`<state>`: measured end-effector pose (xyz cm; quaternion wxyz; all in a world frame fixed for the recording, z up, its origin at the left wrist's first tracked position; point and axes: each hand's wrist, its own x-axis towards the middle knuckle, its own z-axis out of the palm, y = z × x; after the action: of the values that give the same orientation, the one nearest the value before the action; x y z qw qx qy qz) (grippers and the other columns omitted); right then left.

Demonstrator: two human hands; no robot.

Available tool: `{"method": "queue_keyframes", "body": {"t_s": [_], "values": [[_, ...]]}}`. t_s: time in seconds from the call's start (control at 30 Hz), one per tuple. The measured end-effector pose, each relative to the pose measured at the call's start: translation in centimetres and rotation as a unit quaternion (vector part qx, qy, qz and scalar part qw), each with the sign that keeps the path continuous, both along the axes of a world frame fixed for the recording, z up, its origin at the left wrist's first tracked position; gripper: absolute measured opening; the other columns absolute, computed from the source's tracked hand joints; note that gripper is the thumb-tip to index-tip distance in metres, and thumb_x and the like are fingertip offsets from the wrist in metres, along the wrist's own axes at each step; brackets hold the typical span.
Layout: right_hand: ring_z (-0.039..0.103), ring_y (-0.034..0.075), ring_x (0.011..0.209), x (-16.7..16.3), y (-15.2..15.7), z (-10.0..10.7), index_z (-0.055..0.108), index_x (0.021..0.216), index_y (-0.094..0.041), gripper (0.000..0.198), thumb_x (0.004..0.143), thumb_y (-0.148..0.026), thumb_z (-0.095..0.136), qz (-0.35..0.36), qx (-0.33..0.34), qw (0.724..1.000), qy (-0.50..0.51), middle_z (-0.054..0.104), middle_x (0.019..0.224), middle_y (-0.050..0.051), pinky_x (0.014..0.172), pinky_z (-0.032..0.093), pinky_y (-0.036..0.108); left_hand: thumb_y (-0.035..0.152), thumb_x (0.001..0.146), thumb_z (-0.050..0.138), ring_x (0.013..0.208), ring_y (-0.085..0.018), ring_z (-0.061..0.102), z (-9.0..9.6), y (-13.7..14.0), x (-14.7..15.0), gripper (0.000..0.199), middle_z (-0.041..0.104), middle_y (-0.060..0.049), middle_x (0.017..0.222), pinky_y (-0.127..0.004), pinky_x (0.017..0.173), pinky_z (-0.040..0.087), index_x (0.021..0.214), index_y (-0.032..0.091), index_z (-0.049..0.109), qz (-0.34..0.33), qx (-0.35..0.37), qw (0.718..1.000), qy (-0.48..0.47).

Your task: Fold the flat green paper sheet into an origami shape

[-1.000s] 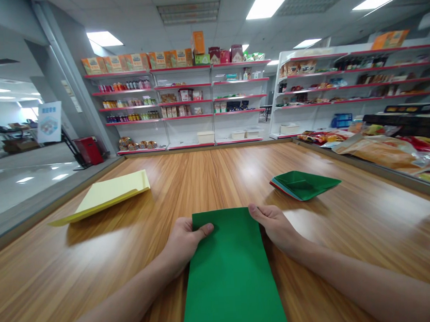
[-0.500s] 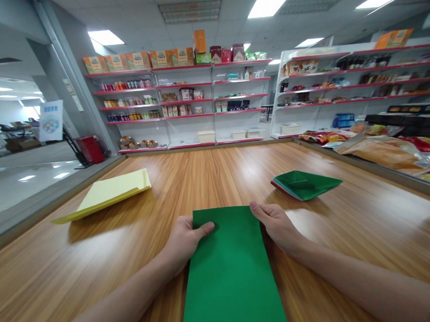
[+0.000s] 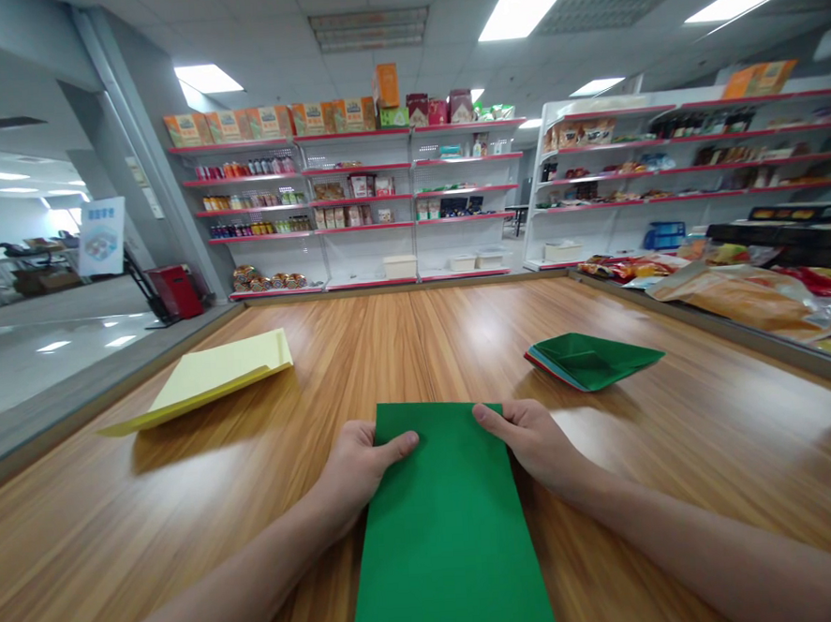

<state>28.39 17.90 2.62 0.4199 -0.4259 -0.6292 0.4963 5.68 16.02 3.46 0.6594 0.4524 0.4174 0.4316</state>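
Note:
A long green sheet of paper [image 3: 450, 534] stretches from the middle of the table to the bottom of the view. My left hand [image 3: 360, 464] grips its far left edge, thumb lying on top and the other fingers hidden beneath. At the far right corner, my right hand [image 3: 532, 440] pinches the sheet, with its thumb over the top face. Beyond my right hand lies a small stack of folded paper pieces [image 3: 587, 360], green on top with blue and red edges below. Yellow paper [image 3: 215, 375], bent up at one edge, lies to the left.
The wooden table [image 3: 362, 352] has a raised rim. Bagged snacks [image 3: 739, 301] lie past its right edge, near black boxes [image 3: 792, 246]. Stocked shelves [image 3: 359, 197] stand behind. A red box [image 3: 177, 291] and a sign board [image 3: 101, 236] are at the left.
My right thumb has moved left and inward, from the sheet's corner edge onto its top face. My left hand keeps its grip, nearly unmoved. The papers on the table lie as before.

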Motion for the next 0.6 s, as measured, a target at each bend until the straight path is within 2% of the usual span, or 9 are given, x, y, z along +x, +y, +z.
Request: {"method": "queue_keyframes", "body": {"t_s": [0.6], "values": [[0.052,0.013,0.049,-0.20,0.04,0.02,0.061,0.064,-0.013,0.053,0.076,-0.064,0.059,0.023,-0.011,0.999,0.040,0.061,0.057,0.003,0.047,0.038,0.024,0.040,0.060,0.083,0.065,-0.023,0.068,0.01,-0.01,-0.02,0.039,0.072,-0.012,0.075,-0.033,0.063,0.054,0.081,0.009,0.071,-0.002,0.004,1.000,-0.005]]}}
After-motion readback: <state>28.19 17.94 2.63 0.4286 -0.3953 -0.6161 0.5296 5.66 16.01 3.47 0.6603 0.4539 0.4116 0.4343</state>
